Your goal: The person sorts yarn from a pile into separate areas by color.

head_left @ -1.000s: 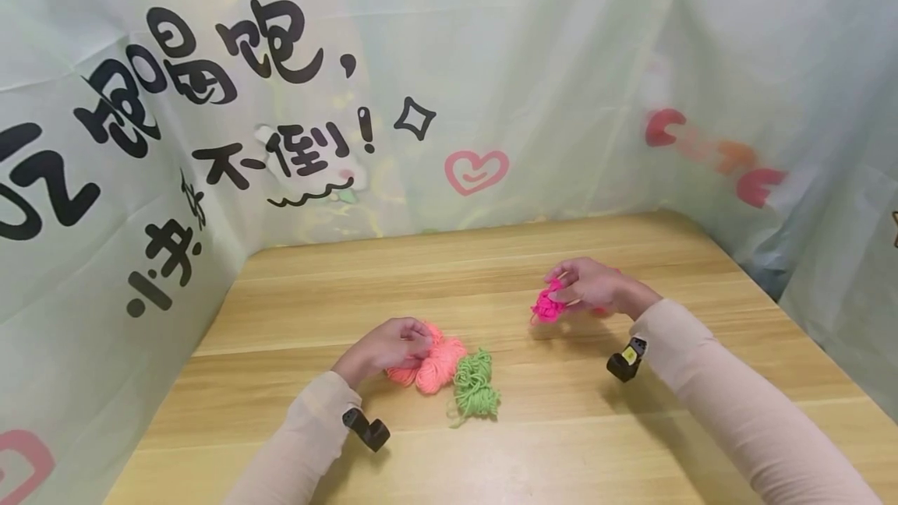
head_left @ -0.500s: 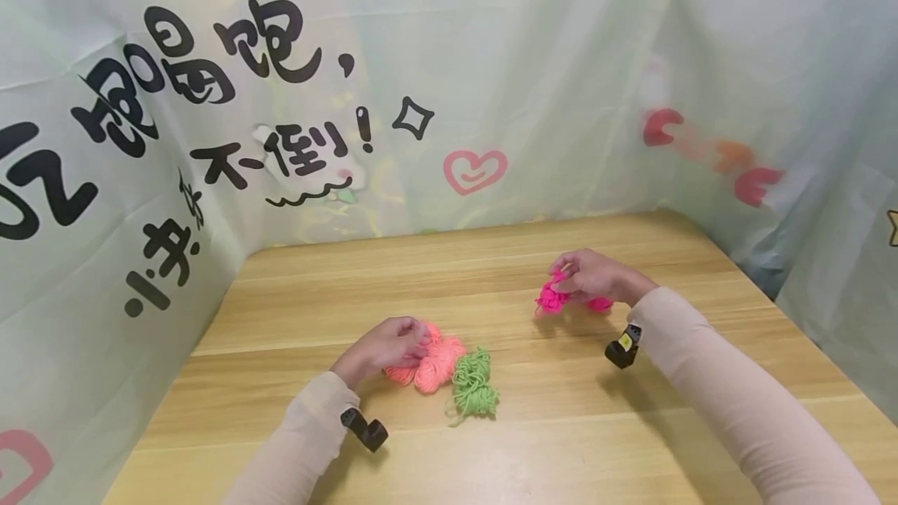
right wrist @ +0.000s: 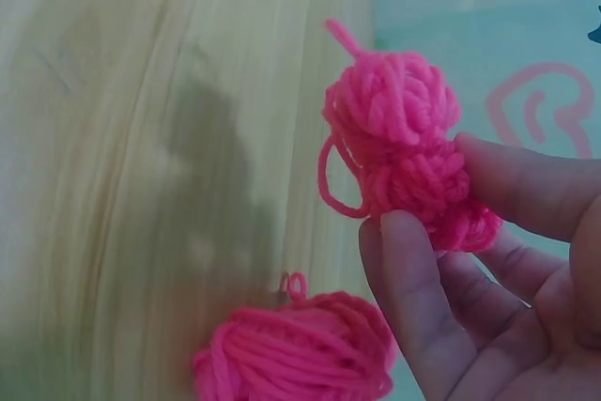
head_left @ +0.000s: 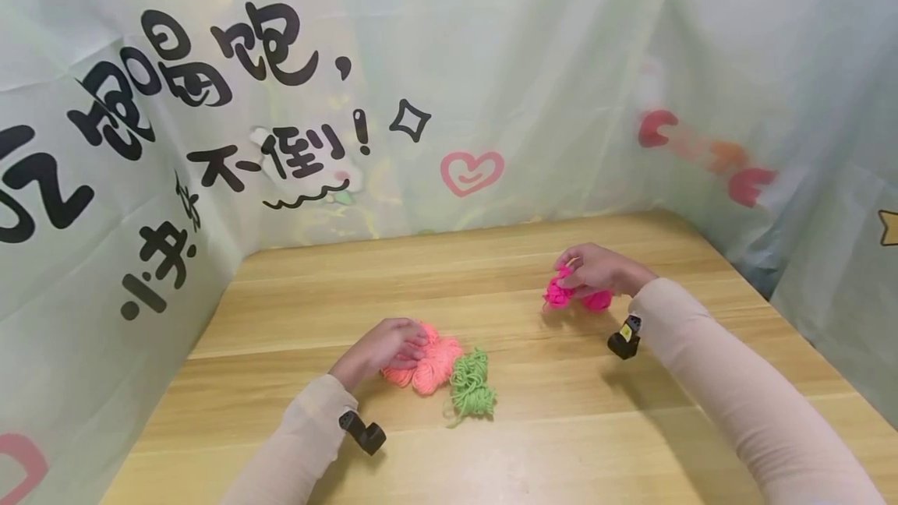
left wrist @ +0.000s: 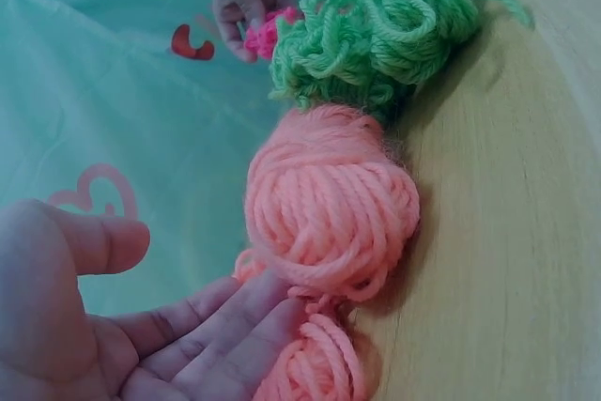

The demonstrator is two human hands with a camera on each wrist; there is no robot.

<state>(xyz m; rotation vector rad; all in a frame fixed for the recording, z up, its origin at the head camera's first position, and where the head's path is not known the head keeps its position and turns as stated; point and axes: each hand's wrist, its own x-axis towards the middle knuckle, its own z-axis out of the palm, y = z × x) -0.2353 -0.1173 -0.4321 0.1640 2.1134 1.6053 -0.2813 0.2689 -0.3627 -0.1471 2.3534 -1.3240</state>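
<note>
Between the thumb and fingers of my right hand (head_left: 602, 270) is a small bundle of hot pink yarn (right wrist: 399, 105), pinched and raised off the table. A second pink yarn bundle (right wrist: 296, 354) lies on the tabletop beneath that hand, partly covered by it in the head view (head_left: 598, 301). My left hand (head_left: 387, 347) rests against the coral yarn (head_left: 438, 365), its fingers loosely extended and its thumb apart in the left wrist view. Touching the coral yarn on its right is a green yarn bundle (head_left: 471, 384) with a loose end.
The wooden table (head_left: 337, 294) carries the yarn. A printed curtain (head_left: 547, 84) with black characters and hearts hangs around its back and sides. Small black devices are strapped at both wrists, such as the right wrist camera (head_left: 624, 340).
My right hand has moved slightly back and to the right with the pink yarn, showing more of the second pink bundle. The left hand stays almost still by the coral yarn.
</note>
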